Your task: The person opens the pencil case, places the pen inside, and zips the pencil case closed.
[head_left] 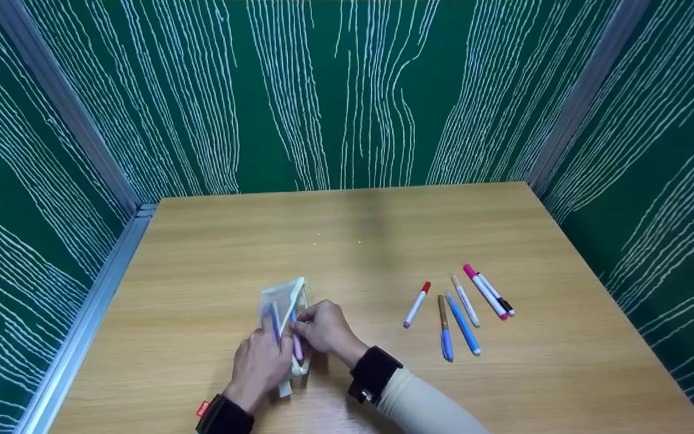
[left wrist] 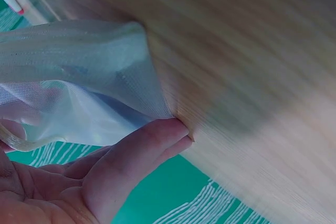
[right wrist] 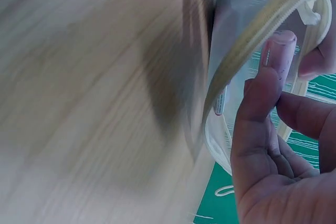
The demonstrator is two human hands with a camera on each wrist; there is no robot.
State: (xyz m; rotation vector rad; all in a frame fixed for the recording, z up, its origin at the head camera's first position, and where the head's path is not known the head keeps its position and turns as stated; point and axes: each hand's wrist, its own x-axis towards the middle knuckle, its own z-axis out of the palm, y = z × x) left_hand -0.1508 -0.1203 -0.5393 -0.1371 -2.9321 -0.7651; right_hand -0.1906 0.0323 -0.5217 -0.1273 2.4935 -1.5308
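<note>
The mesh pouch (head_left: 270,299) sits toward 8 o'clock on the worktop (head_left: 220,247), its rim pinched by the left hand (head_left: 259,363). From its 3 o'clock side, the right hand (head_left: 326,327) has fingers pinching a pink-ended pen (right wrist: 280,52) at the mouth. That end could snag on the rim (right wrist: 251,36), since the opening looks narrow and floppy. If the left fingers slackened, the soft wall might fold and jam the pen against pens inside (right wrist: 223,9).
</note>
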